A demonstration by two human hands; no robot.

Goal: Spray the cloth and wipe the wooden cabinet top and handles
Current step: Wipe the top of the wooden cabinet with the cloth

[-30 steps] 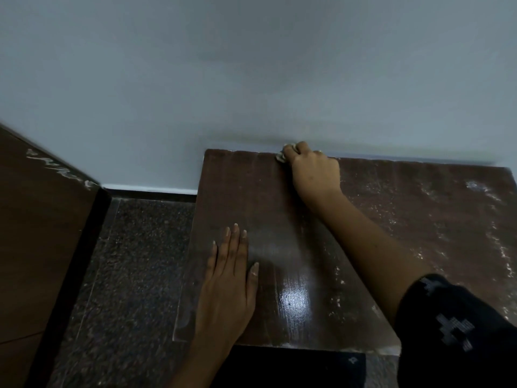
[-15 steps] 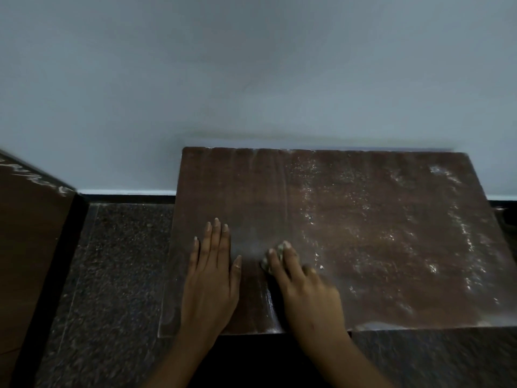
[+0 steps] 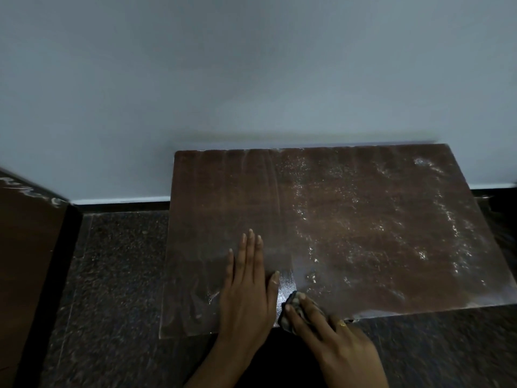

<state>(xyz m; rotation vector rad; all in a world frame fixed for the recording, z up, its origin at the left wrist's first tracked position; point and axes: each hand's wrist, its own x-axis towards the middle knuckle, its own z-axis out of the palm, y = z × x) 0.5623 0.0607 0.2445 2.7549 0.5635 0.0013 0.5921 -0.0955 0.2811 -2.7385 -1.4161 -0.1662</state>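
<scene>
the left hand (image 3: 247,292) lies flat, fingers spread and released, palm down on the wooden cabinet top (image 3: 363,219) near its front edge at 7 o'clock. the right hand (image 3: 333,331) at 6 o'clock presses a small dark cloth (image 3: 291,309) under curled fingers at the front edge, just beside the left thumb. white dusty streaks cover the top's right half.

Cloth (image 3: 291,309) mostly buried under the right hand's (image 3: 335,343) fingers (image 3: 307,306), both forearms cut by the bottom edge, cabinet (image 3: 363,219) front and handles out of sight.
</scene>
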